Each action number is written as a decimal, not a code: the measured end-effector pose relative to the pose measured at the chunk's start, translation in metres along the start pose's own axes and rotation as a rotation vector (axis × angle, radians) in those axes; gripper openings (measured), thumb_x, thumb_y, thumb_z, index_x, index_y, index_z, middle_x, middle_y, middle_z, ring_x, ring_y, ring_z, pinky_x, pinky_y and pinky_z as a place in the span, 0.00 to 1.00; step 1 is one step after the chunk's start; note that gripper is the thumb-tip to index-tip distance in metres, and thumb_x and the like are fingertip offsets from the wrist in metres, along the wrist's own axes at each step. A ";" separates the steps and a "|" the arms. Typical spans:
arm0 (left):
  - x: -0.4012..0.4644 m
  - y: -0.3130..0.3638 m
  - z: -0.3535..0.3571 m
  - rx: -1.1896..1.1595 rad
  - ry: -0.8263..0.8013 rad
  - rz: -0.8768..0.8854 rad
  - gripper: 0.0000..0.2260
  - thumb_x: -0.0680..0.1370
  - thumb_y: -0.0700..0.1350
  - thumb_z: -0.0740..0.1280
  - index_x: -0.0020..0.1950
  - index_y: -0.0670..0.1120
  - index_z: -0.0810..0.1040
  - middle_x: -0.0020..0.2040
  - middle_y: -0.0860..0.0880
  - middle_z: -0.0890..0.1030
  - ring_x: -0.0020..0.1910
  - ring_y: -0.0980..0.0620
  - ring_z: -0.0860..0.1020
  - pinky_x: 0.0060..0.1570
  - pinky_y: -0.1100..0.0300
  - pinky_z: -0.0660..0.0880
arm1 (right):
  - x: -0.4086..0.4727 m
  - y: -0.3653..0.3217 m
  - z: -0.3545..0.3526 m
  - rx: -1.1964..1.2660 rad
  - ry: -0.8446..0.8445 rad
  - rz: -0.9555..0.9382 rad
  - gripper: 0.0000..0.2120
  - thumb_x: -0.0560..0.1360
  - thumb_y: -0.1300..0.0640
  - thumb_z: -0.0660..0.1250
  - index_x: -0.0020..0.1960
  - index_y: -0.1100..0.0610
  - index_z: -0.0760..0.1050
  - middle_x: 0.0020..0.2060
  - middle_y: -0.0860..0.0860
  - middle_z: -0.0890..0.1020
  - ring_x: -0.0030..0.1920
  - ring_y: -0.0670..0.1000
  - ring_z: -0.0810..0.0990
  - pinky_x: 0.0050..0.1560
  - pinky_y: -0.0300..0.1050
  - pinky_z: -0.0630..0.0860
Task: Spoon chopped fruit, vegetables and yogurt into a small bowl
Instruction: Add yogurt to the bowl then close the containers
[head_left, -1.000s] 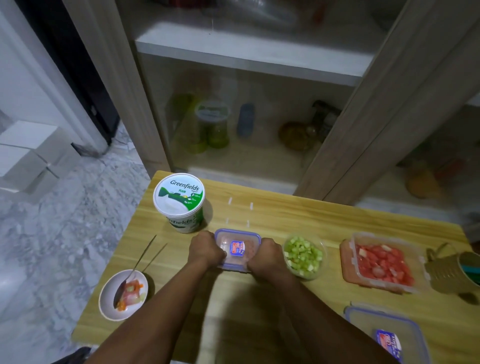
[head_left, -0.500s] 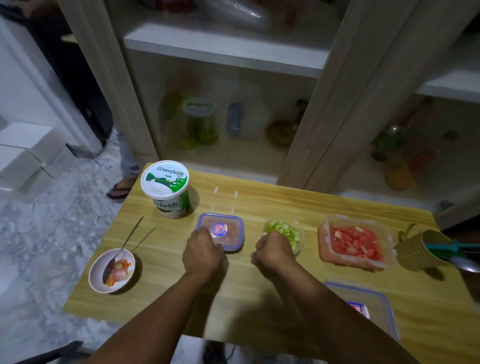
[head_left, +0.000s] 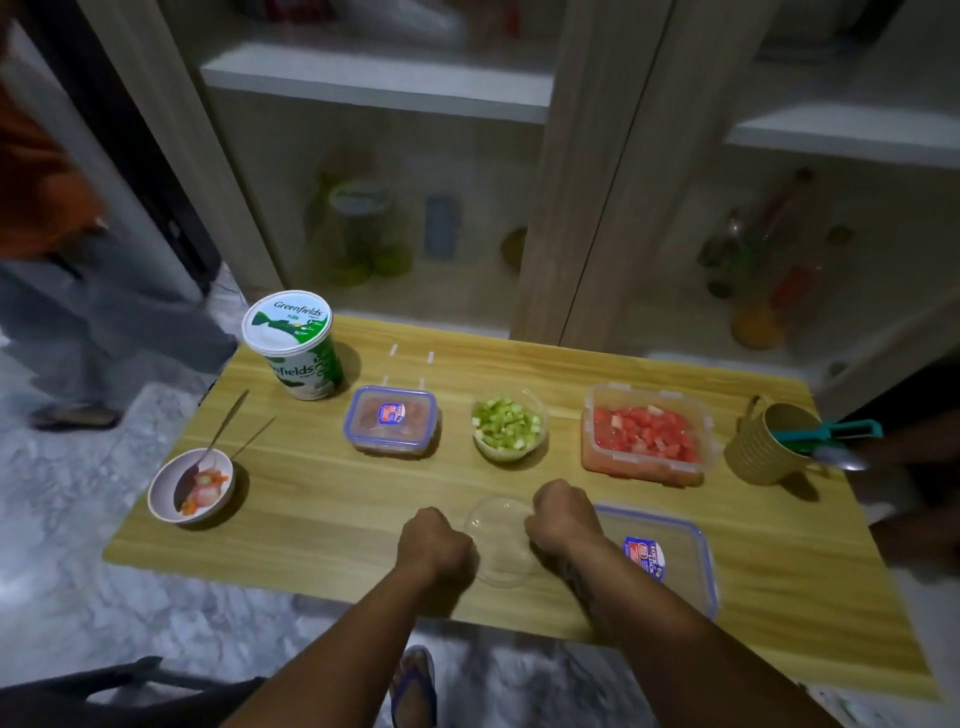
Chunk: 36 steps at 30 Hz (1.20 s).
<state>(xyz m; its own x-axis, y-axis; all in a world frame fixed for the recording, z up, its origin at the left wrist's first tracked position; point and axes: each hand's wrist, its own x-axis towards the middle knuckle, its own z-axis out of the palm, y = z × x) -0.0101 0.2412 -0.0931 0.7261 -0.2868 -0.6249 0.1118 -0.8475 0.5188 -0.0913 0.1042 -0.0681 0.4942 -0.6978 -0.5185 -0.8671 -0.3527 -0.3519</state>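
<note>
A small pale bowl (head_left: 165, 493) at the table's left holds bits of chopped food and a spoon (head_left: 221, 434). Behind it stands a lidded yogurt tub (head_left: 293, 343). In a row to its right sit a small lidded container (head_left: 390, 421), a clear bowl of chopped green vegetable (head_left: 509, 426) and an open container of chopped red fruit (head_left: 644, 434). A clear round lid (head_left: 501, 545) lies near the front edge. My left hand (head_left: 434, 540) is a fist just left of it, holding nothing. My right hand (head_left: 563, 512) has curled fingers on the lid's right rim.
A large container lid (head_left: 670, 558) lies by my right forearm. A tan mug (head_left: 763, 447) with utensils stands at the table's right end. Another person (head_left: 78, 312) stands left of the wooden table (head_left: 322, 525). A glass-fronted cabinet (head_left: 571, 208) rises right behind it.
Both hands have left the small lidded container and drawn back toward the front edge, to either side of the clear round lid. The person at left has come further into view.
</note>
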 end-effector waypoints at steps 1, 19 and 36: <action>-0.001 0.000 0.003 -0.028 0.006 -0.017 0.15 0.68 0.46 0.69 0.50 0.38 0.82 0.50 0.40 0.84 0.51 0.41 0.82 0.42 0.58 0.74 | -0.002 0.005 0.004 -0.016 -0.021 -0.005 0.11 0.72 0.59 0.68 0.54 0.59 0.79 0.54 0.57 0.81 0.52 0.58 0.81 0.42 0.43 0.73; 0.031 0.062 -0.030 -0.499 0.173 0.015 0.12 0.66 0.36 0.75 0.32 0.47 0.73 0.34 0.46 0.78 0.39 0.44 0.79 0.45 0.43 0.82 | 0.035 -0.024 -0.039 0.351 0.247 -0.039 0.10 0.69 0.62 0.64 0.44 0.48 0.79 0.49 0.50 0.84 0.49 0.56 0.80 0.45 0.42 0.75; 0.085 0.109 -0.035 -0.106 0.183 0.256 0.17 0.72 0.37 0.70 0.61 0.43 0.80 0.53 0.42 0.84 0.56 0.44 0.81 0.57 0.58 0.75 | 0.092 -0.042 -0.044 0.041 0.352 -0.139 0.19 0.78 0.62 0.61 0.66 0.48 0.74 0.58 0.54 0.78 0.57 0.57 0.78 0.52 0.49 0.76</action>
<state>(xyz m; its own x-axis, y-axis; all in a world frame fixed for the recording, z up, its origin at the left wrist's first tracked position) 0.0877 0.1402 -0.0691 0.8487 -0.3912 -0.3560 -0.0269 -0.7042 0.7095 -0.0124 0.0276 -0.0667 0.5493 -0.8190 -0.1661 -0.7863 -0.4392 -0.4345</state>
